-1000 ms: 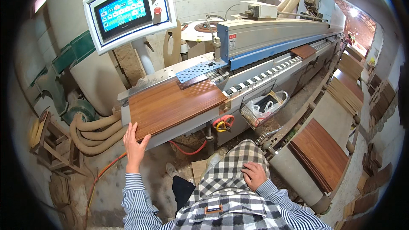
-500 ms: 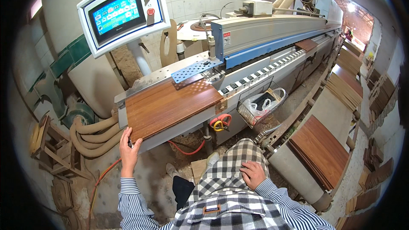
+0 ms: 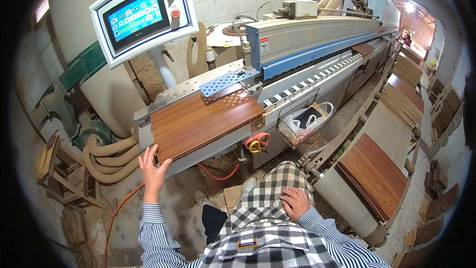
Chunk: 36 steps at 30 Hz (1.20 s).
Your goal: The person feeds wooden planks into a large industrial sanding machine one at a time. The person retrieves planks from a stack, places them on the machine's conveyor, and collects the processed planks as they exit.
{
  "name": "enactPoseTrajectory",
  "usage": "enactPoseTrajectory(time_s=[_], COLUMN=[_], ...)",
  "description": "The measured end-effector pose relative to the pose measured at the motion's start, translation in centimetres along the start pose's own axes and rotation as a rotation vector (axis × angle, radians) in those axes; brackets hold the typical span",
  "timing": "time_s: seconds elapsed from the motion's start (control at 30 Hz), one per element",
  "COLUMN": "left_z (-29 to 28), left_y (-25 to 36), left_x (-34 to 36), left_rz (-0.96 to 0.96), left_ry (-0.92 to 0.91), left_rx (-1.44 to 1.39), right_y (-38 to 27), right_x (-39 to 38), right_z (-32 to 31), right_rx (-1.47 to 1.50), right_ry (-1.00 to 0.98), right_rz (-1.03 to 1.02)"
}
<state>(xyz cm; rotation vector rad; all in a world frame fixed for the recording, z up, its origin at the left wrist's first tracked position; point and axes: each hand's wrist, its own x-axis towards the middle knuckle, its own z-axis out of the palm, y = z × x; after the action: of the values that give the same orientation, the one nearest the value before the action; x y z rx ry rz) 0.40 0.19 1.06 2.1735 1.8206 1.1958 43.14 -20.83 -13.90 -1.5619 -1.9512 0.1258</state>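
Note:
A brown wood-grain board (image 3: 206,121) lies flat on the infeed end of a long machine (image 3: 307,44), its far edge under a blue perforated plate (image 3: 225,83). At the board's near left corner is my left hand (image 3: 154,173), thumb and fingers spread, fingertips against the end edge. My right hand (image 3: 296,203) lies on the checked apron (image 3: 267,193) over my thigh, fingers loosely stretched and holding nothing. Farther down the machine, a smaller brown panel (image 3: 363,48) rests on the row of track supports (image 3: 307,83).
A control screen (image 3: 134,19) on a post stands at the upper left. Orange-red and yellow-handled tools (image 3: 258,144) hang below the machine edge, beside a wire basket (image 3: 302,124) with plastic bags. To my right, a roller conveyor (image 3: 342,203) carries stacked brown boards (image 3: 374,176). Ribbed hoses (image 3: 111,159) lie left.
The board has slid a little to the right along the machine, and my left hand has moved with it. The smaller panel has moved farther away down the track. My right hand stays put.

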Motion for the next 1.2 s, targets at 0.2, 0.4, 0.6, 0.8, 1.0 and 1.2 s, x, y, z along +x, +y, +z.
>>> enactPoseTrajectory(time_s=[0.2,0.4,0.6,0.8,1.0,1.2], left_z=[3.4,6.9,8.8,9.0,9.1,9.2], left_y=[2.9,5.7,6.2,6.1,5.9,6.0], left_x=[1.3,2.6,2.2,1.8,1.7,1.7], left_rz=[0.041,0.208,0.299,0.378,0.363,0.362], left_ry=[-0.010,-0.085,-0.060,0.008,0.043,0.032], left_rx=[-0.004,-0.029,0.104,0.163,0.180,0.155], right_y=[0.4,4.8,11.9,15.4,12.2,15.8], right_x=[-0.1,0.3,1.0,-1.8,-1.6,0.1], right_z=[0.0,-4.3,-11.8,-12.0,-12.5,-12.8], right_rx=[0.121,-0.069,-0.709,-0.717,-0.668,-0.684], right_ry=[0.097,0.336,0.221,0.133,0.143,-0.017], right_rz=[0.061,0.206,0.400,0.387,0.406,0.384])
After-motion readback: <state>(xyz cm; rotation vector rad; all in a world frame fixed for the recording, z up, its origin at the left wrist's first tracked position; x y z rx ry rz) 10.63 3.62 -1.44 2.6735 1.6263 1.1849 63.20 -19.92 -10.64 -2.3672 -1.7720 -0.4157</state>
